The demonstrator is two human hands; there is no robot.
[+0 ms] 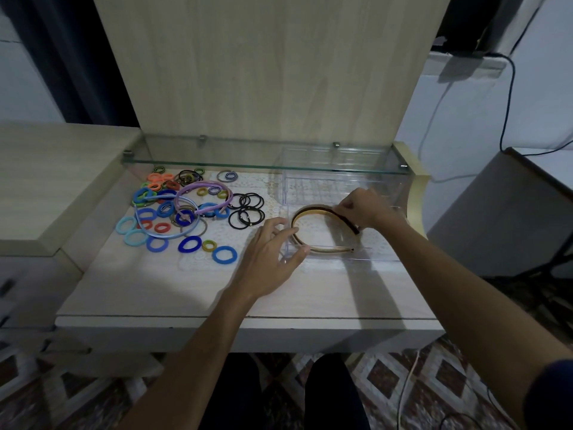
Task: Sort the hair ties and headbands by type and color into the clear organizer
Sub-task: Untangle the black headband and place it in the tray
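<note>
A clear organizer [376,261] stands on the right of the desk. In its large front compartment lie a dark brown headband [313,208] and a gold headband [328,250]. My right hand [362,209] pinches the brown headband near its right end. My left hand [268,259] is at the compartment's left corner, with thumb and fingers either side of the gold headband's left bend. On the left lies a heap of coloured hair ties [189,244], a lilac headband [214,184], a light blue headband [169,236] and thin black ties [248,212].
A glass shelf [217,164] runs low over the back of the desk, above the rear ties and the organizer's small rear compartments [310,187]. A raised wooden block [46,187] borders the left. The desk's front edge [248,321] is near my arms.
</note>
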